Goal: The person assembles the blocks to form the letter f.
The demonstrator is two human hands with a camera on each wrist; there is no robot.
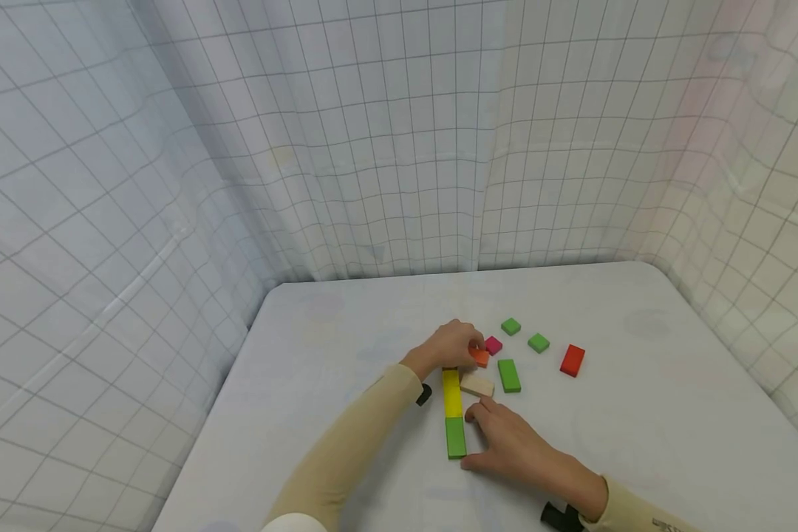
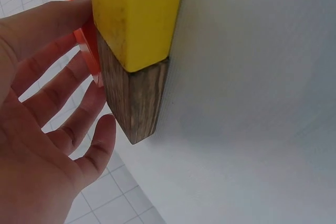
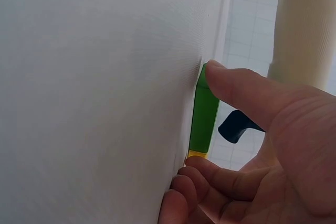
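Note:
A row of blocks runs away from me: a green block [image 1: 455,437] nearest, a yellow block [image 1: 452,393], then a dark wood-grain block [image 2: 131,98] mostly hidden in the head view by my left hand [image 1: 451,345]. That hand pinches an orange block [image 1: 479,357] beside the row's far end, its thumb on the near side and fingers beyond. My right hand [image 1: 515,442] is at the row's near end. Its thumb touches the green block's end, and its loosely bent fingers rest along the right side near the yellow joint.
A cream block [image 1: 477,385] lies just right of the yellow one. Farther right are a green block [image 1: 508,375], a pink block [image 1: 493,345], two small green blocks [image 1: 539,342] and a red block [image 1: 573,360]. Grid-patterned curtains [image 1: 386,148] surround the white table [image 1: 332,332].

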